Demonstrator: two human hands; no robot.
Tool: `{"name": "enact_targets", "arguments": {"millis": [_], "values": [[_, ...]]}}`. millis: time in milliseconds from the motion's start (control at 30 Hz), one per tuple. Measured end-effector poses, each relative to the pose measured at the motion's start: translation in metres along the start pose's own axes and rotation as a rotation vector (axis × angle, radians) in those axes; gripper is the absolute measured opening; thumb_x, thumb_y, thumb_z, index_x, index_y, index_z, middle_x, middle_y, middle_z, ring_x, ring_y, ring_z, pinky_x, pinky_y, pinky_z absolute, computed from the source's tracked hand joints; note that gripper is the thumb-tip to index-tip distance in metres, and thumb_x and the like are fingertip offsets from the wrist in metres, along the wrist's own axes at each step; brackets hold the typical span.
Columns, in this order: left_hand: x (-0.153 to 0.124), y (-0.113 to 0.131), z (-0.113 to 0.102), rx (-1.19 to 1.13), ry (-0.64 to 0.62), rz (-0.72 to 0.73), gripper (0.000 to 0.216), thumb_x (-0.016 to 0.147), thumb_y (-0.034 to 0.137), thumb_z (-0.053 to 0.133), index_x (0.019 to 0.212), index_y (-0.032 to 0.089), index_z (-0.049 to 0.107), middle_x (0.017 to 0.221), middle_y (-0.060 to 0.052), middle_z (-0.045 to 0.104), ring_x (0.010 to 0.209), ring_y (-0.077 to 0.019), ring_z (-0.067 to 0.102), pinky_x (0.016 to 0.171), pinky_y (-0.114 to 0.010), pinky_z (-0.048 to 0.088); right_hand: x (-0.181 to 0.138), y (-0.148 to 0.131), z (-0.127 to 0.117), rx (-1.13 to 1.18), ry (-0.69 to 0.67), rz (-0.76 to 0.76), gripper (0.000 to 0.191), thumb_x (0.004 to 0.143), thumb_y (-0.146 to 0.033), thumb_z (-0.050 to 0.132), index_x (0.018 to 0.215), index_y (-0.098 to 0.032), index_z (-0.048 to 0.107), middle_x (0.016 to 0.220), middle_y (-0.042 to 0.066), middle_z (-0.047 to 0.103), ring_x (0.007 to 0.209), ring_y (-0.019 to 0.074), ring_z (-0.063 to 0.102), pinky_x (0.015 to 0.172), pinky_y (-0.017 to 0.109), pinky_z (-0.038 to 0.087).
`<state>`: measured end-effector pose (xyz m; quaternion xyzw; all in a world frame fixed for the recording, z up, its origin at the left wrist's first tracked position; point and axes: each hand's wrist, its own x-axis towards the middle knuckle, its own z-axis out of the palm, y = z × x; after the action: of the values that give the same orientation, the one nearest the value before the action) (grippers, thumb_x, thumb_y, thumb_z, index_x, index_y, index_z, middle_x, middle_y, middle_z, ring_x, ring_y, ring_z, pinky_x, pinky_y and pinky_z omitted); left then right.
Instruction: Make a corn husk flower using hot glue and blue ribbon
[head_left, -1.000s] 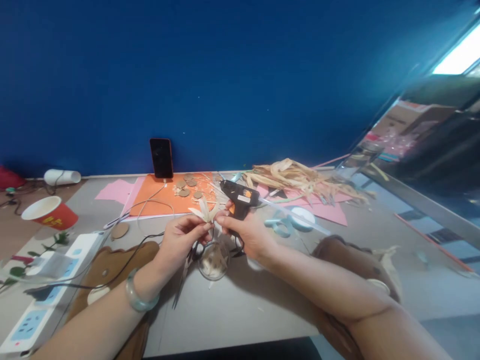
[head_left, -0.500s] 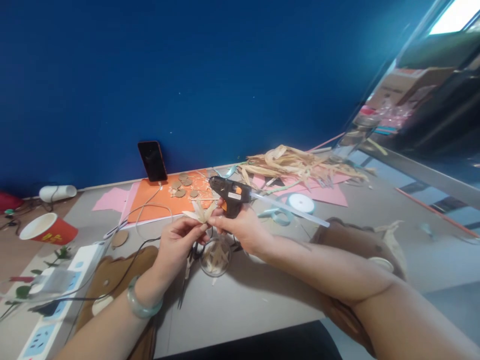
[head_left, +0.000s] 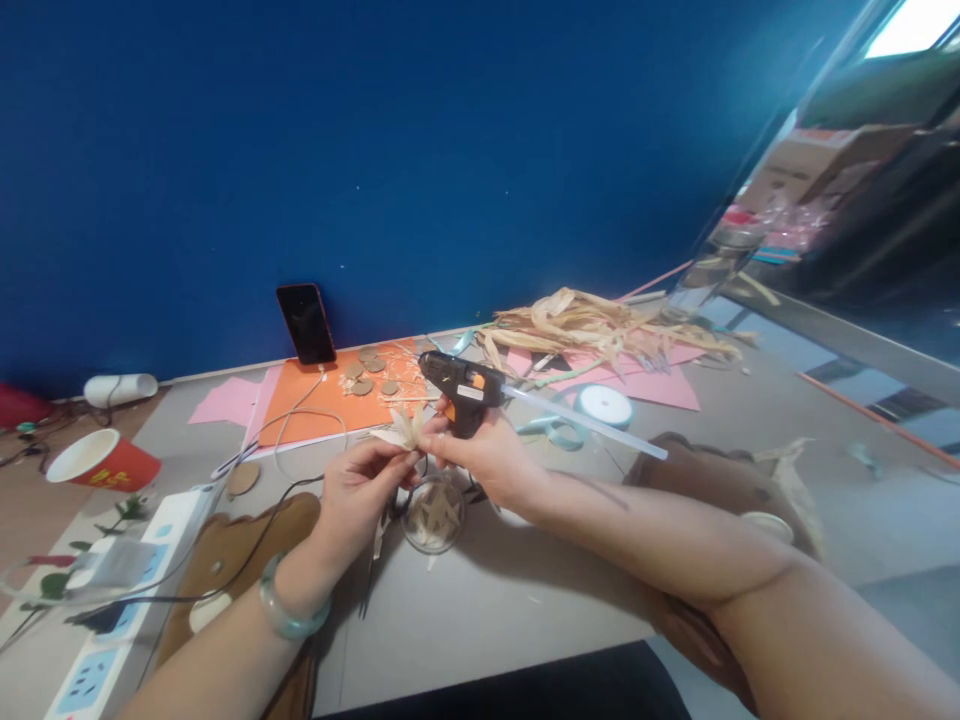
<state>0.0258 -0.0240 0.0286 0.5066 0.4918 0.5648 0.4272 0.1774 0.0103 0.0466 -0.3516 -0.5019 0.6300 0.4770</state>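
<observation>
Evidently for steadiness, the left hand (head_left: 364, 485) pinches the flower (head_left: 407, 428) by its base, while the right hand (head_left: 487, 458) grips the glue gun (head_left: 466, 390), pointing left, clear of it.

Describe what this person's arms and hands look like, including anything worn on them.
The left hand and right hand are bare, without gloves. A smooth, rounded, pale green bangle circles the left wrist; no bangle or watch shows on the right one. No sleeves show on either forearm. Any ring is too small to make out.
</observation>
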Motion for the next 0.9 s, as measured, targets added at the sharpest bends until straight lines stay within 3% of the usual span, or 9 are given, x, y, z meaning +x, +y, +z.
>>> {"name": "enact_targets", "arguments": {"millis": [600, 900], "values": [[-0.001, -0.003, -0.003, 0.002, -0.005, -0.043, 0.017, 0.068, 0.030, 0.077, 0.068, 0.016, 0.068, 0.058, -0.001, 0.068, 0.053, -0.0139, 0.064, 0.054, -0.024, 0.051, 0.000, 0.006, -0.004, -0.006, -0.010, -0.001, 0.033, 0.065, -0.023, 0.077, 0.085, -0.019, 0.051, 0.067, -0.004, 0.063, 0.049, 0.0093, 0.056, 0.053, 0.025, 0.048], [-0.001, -0.005, -0.004, 0.083, 0.007, 0.003, 0.014, 0.069, 0.029, 0.076, 0.068, 0.017, 0.069, 0.059, -0.001, 0.068, 0.054, -0.0137, 0.064, 0.054, -0.023, 0.050, 0.003, 0.012, -0.004, 0.008, -0.024, 0.010, 0.034, 0.066, -0.024, 0.077, 0.088, -0.018, 0.051, 0.065, -0.004, 0.062, 0.050, 0.0092, 0.055, 0.054, 0.025, 0.048]]}}
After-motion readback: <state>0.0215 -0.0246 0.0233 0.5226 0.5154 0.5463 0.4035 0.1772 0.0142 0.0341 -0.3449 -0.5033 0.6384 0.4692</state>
